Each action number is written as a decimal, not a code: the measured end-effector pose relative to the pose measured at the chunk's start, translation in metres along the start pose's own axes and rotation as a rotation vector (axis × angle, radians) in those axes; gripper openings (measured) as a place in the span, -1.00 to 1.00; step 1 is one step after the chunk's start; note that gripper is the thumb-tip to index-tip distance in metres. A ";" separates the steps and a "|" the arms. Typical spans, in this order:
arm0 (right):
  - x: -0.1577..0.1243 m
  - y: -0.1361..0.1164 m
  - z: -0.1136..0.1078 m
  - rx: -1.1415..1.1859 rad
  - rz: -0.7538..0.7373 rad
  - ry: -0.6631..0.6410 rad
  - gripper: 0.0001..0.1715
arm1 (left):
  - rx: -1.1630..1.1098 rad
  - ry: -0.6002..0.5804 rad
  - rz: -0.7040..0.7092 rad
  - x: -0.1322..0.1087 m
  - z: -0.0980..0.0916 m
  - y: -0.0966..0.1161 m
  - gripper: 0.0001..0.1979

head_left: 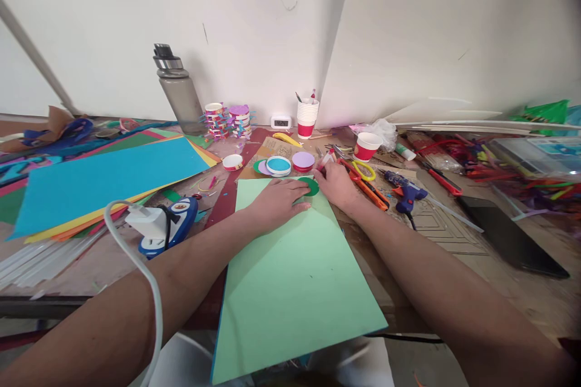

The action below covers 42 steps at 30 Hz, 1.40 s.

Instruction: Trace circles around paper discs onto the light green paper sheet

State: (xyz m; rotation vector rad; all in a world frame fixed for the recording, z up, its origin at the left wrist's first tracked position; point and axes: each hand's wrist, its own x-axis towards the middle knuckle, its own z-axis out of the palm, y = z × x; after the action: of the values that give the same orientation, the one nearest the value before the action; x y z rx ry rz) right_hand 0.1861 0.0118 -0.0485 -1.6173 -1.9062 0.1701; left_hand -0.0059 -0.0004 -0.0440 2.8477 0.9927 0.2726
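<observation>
A light green paper sheet (299, 278) lies before me, its near end hanging over the table edge. My left hand (281, 202) rests flat on it with fingers stretched out, the fingertips on a dark green paper circle (310, 186) at the far end. Beside that circle is my right hand (338, 184), its fingers bent and drawn together around a small red-and-white thing (327, 159) that I cannot make out. Just beyond the sheet lie a cup piece with a blue disc (278, 165) and another with a lilac disc (303, 161).
Scissors (364, 170), an orange cutter (372, 192), a glue gun (408, 190) and a phone (512, 236) lie to the right. Coloured sheets (113, 175), a power strip (181, 217) and a bottle (181, 97) are leftward. A white cable (152, 290) crosses my left arm. Stacked cups (307, 118) stand behind.
</observation>
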 end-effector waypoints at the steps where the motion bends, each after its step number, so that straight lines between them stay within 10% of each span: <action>1: 0.000 0.000 0.000 0.000 -0.002 -0.001 -0.86 | -0.001 -0.002 -0.002 0.000 0.000 0.000 -0.53; 42: -0.003 0.000 -0.008 -0.118 0.033 0.028 -0.85 | -0.008 -0.014 -0.020 0.000 -0.002 0.003 -0.56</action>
State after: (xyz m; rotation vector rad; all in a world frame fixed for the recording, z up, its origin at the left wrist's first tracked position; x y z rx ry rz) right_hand 0.1907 0.0064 -0.0428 -1.7197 -1.9002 0.0486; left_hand -0.0044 -0.0021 -0.0420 2.8269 1.0153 0.2530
